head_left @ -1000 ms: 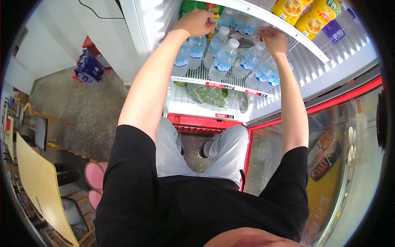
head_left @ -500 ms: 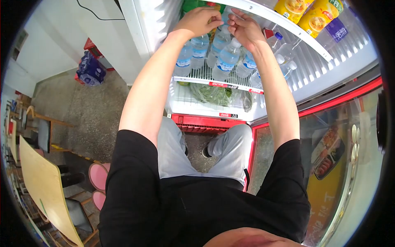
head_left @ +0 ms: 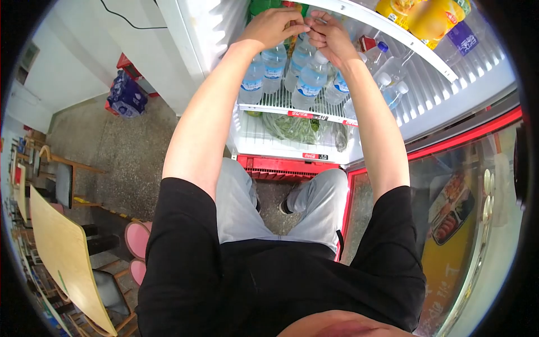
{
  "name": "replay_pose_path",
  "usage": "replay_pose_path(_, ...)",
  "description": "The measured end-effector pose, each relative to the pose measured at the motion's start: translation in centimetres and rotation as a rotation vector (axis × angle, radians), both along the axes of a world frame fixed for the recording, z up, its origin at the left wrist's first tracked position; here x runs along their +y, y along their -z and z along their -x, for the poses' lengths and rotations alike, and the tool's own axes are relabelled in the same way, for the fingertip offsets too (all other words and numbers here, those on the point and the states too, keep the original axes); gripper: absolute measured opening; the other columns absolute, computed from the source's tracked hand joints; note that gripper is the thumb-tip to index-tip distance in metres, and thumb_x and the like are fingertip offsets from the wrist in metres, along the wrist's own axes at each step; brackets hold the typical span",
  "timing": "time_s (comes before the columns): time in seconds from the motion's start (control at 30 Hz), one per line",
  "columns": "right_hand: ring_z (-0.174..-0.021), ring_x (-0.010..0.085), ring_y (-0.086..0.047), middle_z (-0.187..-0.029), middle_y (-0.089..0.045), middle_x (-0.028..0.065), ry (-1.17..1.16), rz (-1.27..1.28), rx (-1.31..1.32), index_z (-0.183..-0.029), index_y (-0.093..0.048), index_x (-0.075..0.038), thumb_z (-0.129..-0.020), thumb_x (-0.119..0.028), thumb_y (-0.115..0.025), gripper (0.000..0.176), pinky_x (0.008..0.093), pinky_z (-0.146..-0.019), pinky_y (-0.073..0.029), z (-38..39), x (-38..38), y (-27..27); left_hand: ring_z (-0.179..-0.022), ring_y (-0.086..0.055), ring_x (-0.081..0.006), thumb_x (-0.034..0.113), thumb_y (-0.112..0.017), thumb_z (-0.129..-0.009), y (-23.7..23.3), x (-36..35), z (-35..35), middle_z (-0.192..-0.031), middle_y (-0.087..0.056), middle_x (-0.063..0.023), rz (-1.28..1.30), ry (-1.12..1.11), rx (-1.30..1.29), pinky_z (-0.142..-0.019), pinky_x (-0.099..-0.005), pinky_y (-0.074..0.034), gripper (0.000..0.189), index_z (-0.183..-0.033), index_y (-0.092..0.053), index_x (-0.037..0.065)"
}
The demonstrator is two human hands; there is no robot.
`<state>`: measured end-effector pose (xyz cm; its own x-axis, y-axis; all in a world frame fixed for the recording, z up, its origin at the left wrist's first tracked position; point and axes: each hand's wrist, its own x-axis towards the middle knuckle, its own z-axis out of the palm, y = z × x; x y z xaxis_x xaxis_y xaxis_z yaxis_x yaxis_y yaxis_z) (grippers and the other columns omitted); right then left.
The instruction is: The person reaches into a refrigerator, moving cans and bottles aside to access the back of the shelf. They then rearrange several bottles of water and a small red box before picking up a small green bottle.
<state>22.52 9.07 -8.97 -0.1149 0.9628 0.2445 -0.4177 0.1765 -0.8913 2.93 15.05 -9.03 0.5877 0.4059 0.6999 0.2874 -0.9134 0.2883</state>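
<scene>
Inside an open drinks fridge, my left hand (head_left: 273, 27) and my right hand (head_left: 335, 42) meet above several water bottles (head_left: 310, 83) with blue labels. The fingers of both are bent into pinches, with the fingertips close together or touching. Anything between them is too small to make out. The bottles stand upright on a white wire shelf (head_left: 269, 110), and my hands partly cover those farther back. Behind my left hand shows a green bottle (head_left: 261, 7). To the right of my right wrist is a clear bottle with a blue cap (head_left: 382, 47).
An upper shelf edge (head_left: 407, 38) curves over my right hand, with yellow packages (head_left: 435, 22) above it. Bagged green vegetables (head_left: 292, 126) lie below. The glass door (head_left: 443, 224) is swung open at right. A table (head_left: 59, 247) and pink stools (head_left: 137, 238) stand at left.
My right hand has moved slightly left and its fingers have curled in, so the fingertips of both hands are now closer. The whole view has shifted a little.
</scene>
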Motion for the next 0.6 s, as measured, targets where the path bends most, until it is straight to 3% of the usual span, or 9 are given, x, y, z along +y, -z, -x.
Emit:
replay_pose_path(0.23,-0.059,0.0048,-0.037,-0.098,-0.063,0.0065,0.043,-0.047,-0.143,-0.118,-0.053,-0.003,-0.099,0.004,-0.055,0.020,0.0222,-0.050,-0.025,-0.1,0.1,0.2,-0.083,-0.068,-0.0332,0.041,-0.073,-0.092,-0.2,-0.1,0.1,-0.088,-0.071,-0.0116,0.014,0.005,0.014,-0.073,-0.0433,-0.051,0.034,-0.094,-0.071,0.007)
replay_pose_path(0.33,-0.062,0.0059,-0.042,-0.099,-0.065,0.0061,0.085,-0.052,-0.187,-0.113,-0.057,-0.002,-0.096,0.006,-0.055,0.019,0.0223,-0.051,-0.029,0.2,0.0,0.1,-0.070,-0.065,-0.0249,0.033,-0.074,-0.092,-0.3,0.0,0.2,-0.084,-0.072,-0.0092,0.011,-0.030,0.085,-0.066,-0.0381,-0.050,0.026,-0.099,-0.071,0.008)
replay_pose_path(0.43,-0.063,0.0067,-0.044,-0.097,-0.065,0.0049,0.134,-0.055,-0.216,-0.109,-0.059,-0.002,-0.095,0.006,-0.057,0.017,0.0227,-0.051,-0.029,1.0,-0.1,-0.7,-0.076,-0.068,-0.0262,0.027,-0.074,-0.092,0.0,0.4,0.1,-0.086,-0.074,-0.0105,0.158,0.015,0.013,-0.071,-0.0367,-0.053,0.024,-0.101,-0.072,0.005)
replay_pose_path(0.6,-0.061,0.0067,-0.043,-0.085,-0.062,0.0016,0.172,-0.127,-0.183,-0.099,-0.063,-0.002,-0.095,0.003,-0.058,0.008,0.0240,-0.051,-0.028,2.1,0.9,-1.0,-0.083,-0.072,-0.0297,0.019,-0.071,-0.093,1.0,1.0,0.1,-0.091,-0.075,-0.0126,0.070,-0.040,0.008,-0.075,-0.0382,-0.056,0.018,-0.103,-0.072,0.004)
